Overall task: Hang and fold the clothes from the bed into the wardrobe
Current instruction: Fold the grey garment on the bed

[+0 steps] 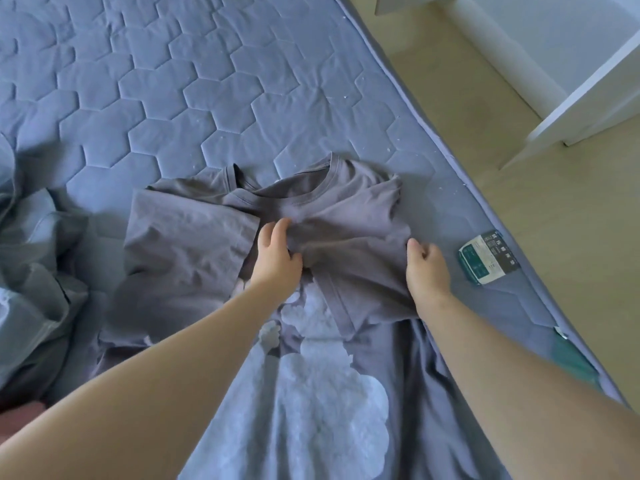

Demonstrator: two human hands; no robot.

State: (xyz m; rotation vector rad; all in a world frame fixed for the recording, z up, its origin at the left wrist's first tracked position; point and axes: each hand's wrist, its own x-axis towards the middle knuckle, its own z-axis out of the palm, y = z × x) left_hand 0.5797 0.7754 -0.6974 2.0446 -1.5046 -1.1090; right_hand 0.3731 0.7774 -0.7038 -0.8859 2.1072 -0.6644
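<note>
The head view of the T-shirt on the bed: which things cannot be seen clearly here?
- T-shirt: its hem is cut off by the bottom edge; both forearms hide parts of it.
- Label on the mattress: the print is too small to read.
- Pile of clothes: cut off by the left edge.
- Left hand and right hand: fingertips are buried in fabric.

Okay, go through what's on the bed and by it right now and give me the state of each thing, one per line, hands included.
Grey T-shirt: lying on the mattress, print side up, right sleeve folded in over the chest.
Left hand: pinching fabric at the chest.
Right hand: gripping the shirt's right edge.
Blue-grey clothes: crumpled in a heap at the left.
Mattress: bare, quilted.
Mattress label: flat near the right edge.
White cabinet door: open.
</note>
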